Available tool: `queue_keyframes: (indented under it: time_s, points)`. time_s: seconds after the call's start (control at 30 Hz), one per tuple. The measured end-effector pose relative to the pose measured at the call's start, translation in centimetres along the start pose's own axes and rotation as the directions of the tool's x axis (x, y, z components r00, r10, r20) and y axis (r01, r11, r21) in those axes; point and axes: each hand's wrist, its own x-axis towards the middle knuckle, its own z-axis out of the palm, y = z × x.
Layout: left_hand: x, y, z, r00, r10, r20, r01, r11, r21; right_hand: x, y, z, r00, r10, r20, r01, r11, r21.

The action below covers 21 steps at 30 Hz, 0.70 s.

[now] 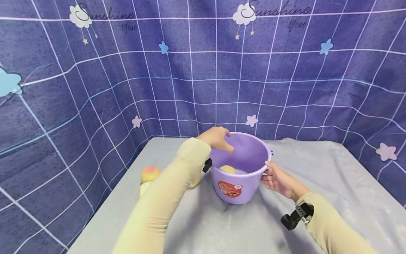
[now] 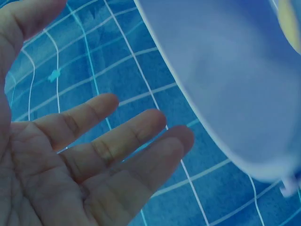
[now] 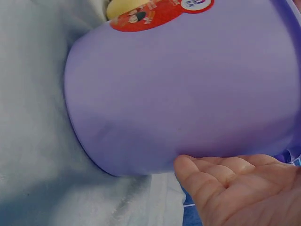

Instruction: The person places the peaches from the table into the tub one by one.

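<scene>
A purple bucket (image 1: 236, 187) with a red label stands upright on the covered table. One round yellow fruit (image 1: 228, 169) lies inside it. My left hand (image 1: 217, 138) is over the bucket's left rim, fingers spread and holding nothing; its bare palm also shows in the left wrist view. At the right rim, my right hand (image 1: 276, 179) grips the bucket, thumb on top and fingers beneath against the outer wall. Left of the bucket lie a red-and-yellow fruit (image 1: 150, 174), a pale yellow fruit (image 1: 144, 188) and another yellow fruit (image 1: 195, 182), the last two partly hidden by my left sleeve.
A grey-white cloth (image 1: 317, 169) covers the table. Blue curtains (image 1: 203, 70) with a white grid and stars hang behind it and along the left side.
</scene>
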Motion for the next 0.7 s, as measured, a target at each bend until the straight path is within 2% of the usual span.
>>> queue_keyframes:
  time_s: [0.23,0.53,0.7]
  points:
    - [-1.1,-2.3,0.5,1.000,0.003,-0.023,-0.004,1.000,-0.025,0.0,-0.1,0.0,1.000,0.026,-0.013,-0.027,1.000,-0.013]
    - [-2.3,-5.0,0.6,0.999,-0.038,-0.034,0.036,0.997,-0.061,0.2,-0.1,0.3,1.000,0.017,-0.014,-0.017,1.000,-0.007]
    - [-2.8,-6.1,0.6,0.996,-0.083,-0.017,0.081,0.994,-0.070,0.2,-0.2,0.3,1.000,0.010,-0.018,-0.010,1.000,-0.002]
